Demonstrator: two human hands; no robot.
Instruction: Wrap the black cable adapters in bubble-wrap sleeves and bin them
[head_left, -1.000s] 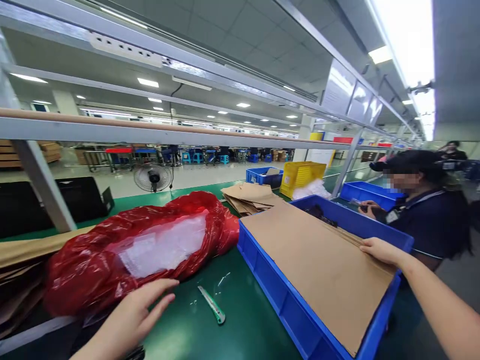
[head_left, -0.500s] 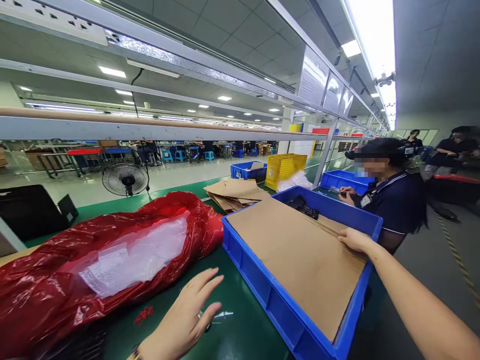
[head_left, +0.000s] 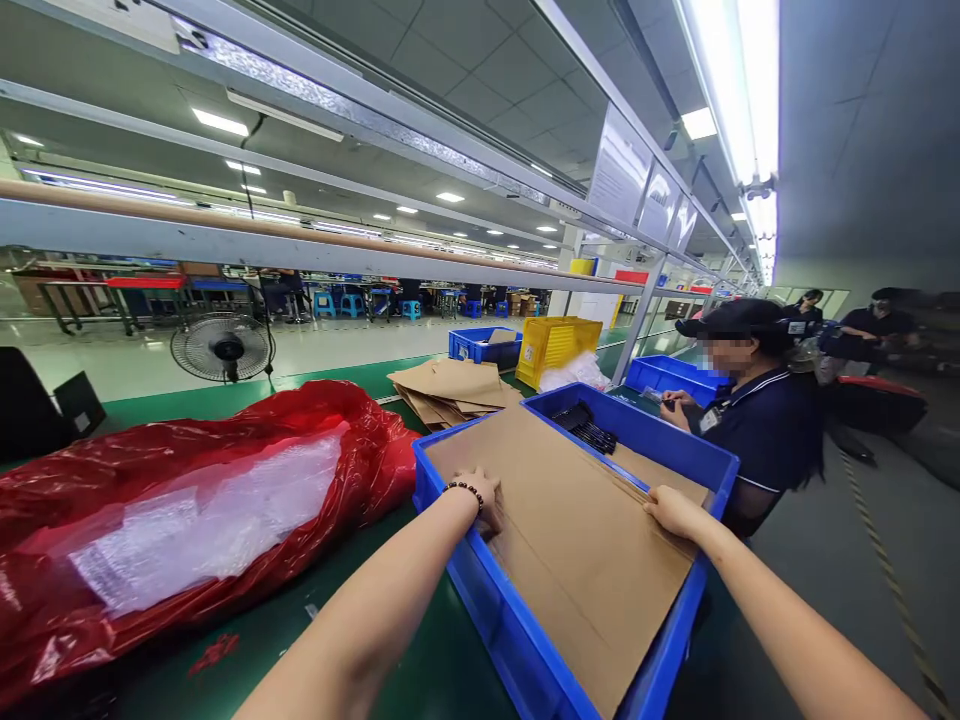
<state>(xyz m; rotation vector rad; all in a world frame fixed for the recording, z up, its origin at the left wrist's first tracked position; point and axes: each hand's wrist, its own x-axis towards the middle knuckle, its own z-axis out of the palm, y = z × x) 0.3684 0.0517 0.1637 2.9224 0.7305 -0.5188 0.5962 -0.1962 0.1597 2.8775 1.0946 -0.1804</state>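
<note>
A large brown cardboard sheet (head_left: 562, 520) lies across the top of a blue plastic bin (head_left: 517, 610). My left hand (head_left: 484, 495), with a beaded bracelet at the wrist, reaches over the bin's near left wall and grips the sheet's left edge; its fingertips are partly hidden. On the opposite side, my right hand (head_left: 675, 512) pinches the sheet's right edge, where several layered edges show. Black parts (head_left: 581, 428) stand in the bin's far end, past the cardboard. Shallow creases run across the sheet between my hands.
Left of the bin, an open red plastic bag (head_left: 375, 465) holds clear plastic bags (head_left: 225, 520). Brown cardboard pieces (head_left: 450, 383) and a yellow crate (head_left: 559, 350) lie behind. A co-worker (head_left: 757, 410) sits at the right by another blue bin (head_left: 675, 378). A fan (head_left: 225, 347) stands beyond.
My left hand has moved from over the green table, right and forward, onto the cardboard's left edge. My right hand keeps its hold on the right edge. The view has shifted slightly.
</note>
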